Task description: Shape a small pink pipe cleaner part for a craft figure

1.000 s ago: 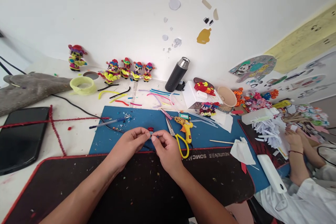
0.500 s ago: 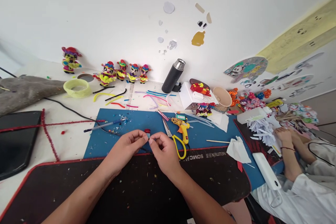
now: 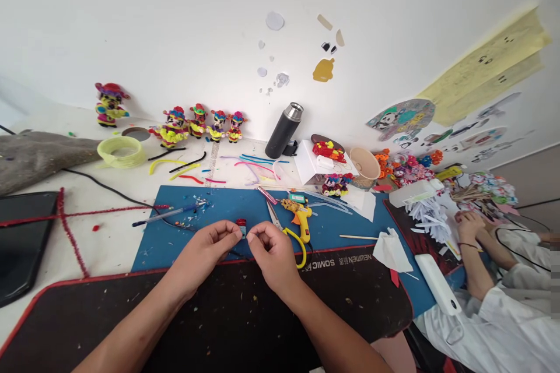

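Observation:
My left hand (image 3: 217, 247) is closed in a pinch above the seam between the blue mat (image 3: 175, 250) and the black desk pad (image 3: 245, 315). A finger's width to its right, my right hand (image 3: 275, 252) is pinched too, its fingertips facing the left ones. Whatever is in either pinch is too small or hidden to name. A small piece with a red top and bluish lower part (image 3: 241, 223) shows just beyond the left fingertips; whether it is held or lies on the mat, I cannot tell. Yellow-handled scissors (image 3: 294, 242) lie beside my right hand.
A yellow glue gun (image 3: 301, 218) rests right of the scissors. Behind are pipe-cleaner pieces (image 3: 188, 169), several fuzzy figures (image 3: 174, 128) and a black thermos (image 3: 284, 131). A pen (image 3: 160, 214) lies at left. At right, another person's arm (image 3: 476, 268) rests near paper strips (image 3: 431, 221).
The view has shifted slightly. My fingertips, nearly touching before, now stand a little further apart, with more of the small red-topped piece's lower part showing between them.

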A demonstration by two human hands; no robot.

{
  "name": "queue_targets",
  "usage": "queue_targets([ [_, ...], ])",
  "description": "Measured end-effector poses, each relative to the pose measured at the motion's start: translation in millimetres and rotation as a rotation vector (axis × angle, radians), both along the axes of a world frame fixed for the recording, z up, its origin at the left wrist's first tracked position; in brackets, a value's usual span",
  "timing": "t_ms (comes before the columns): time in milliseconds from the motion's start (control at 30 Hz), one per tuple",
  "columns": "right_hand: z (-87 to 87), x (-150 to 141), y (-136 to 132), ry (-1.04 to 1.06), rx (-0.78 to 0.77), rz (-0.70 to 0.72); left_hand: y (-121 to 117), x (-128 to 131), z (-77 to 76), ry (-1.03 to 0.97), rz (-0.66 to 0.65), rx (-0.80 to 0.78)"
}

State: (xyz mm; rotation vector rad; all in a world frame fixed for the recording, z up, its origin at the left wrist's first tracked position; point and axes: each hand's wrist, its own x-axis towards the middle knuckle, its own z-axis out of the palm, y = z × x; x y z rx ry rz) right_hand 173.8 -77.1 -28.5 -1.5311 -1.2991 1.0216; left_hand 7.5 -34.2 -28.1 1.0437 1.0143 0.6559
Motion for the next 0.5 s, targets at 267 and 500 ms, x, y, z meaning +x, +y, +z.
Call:
queue_targets([
  [267,-2.8,-0.2,-5.1,-0.016,-0.016,0.059,0.6,-0.3,-3.3,-0.020,0.014,-0.018],
  [500,-8.1,1.0,-4.7,0.013,0.002,0.055,0.3,-0.7,-4.7,-0.047,0.011,-0.023],
])
